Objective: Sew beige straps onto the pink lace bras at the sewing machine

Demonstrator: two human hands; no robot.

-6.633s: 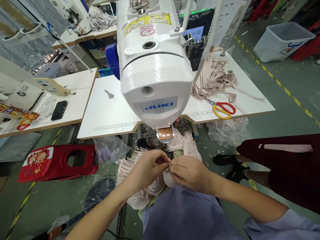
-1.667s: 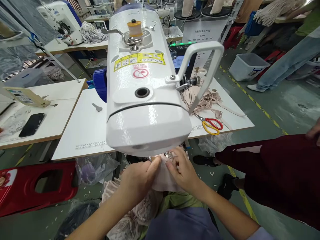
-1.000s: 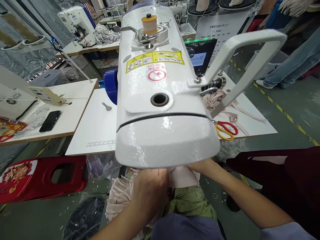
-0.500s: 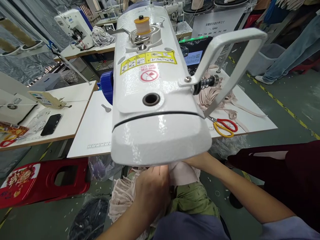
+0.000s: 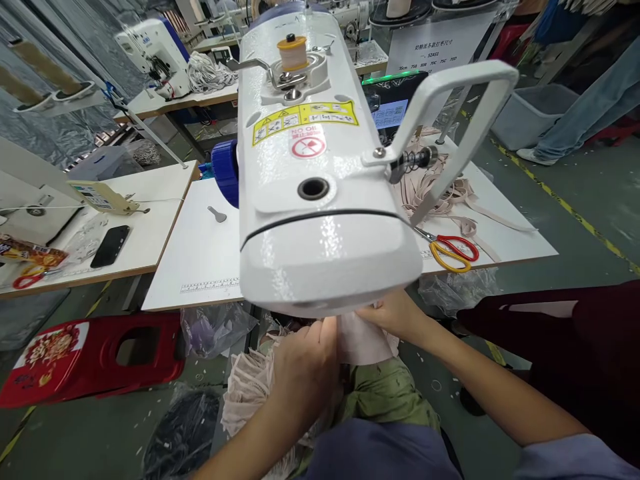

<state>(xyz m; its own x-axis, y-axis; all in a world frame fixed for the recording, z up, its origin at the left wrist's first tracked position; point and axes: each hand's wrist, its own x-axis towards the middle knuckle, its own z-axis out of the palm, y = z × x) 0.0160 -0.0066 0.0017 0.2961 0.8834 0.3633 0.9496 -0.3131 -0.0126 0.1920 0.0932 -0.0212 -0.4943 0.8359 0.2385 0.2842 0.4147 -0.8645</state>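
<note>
A white sewing machine head [image 5: 330, 260] fills the middle of the view and hides its needle area. Just below its front end, my left hand [image 5: 306, 363] is closed, fingers curled at the left edge of a pale pink fabric piece [image 5: 366, 341]. On the other side, my right hand [image 5: 395, 315] pinches the upper right part of the same fabric; its fingertips are partly hidden by the machine. A bunch of pale pink gathered fabric [image 5: 247, 393] hangs left of my left hand. Green cloth [image 5: 395, 393] lies over my lap beneath the fabric.
Red-and-yellow-handled scissors [image 5: 453, 252] and a heap of pale pink straps [image 5: 440, 190] lie on the white table [image 5: 195, 233], right of the machine. A red stool [image 5: 100, 360] stands at the left. A person's dark-clothed leg [image 5: 565, 347] is close by on the right.
The machine and table appear shifted slightly right and up as the view moves. More of my right hand and of the fabric shows below the machine head. Both hands stay on the fabric.
</note>
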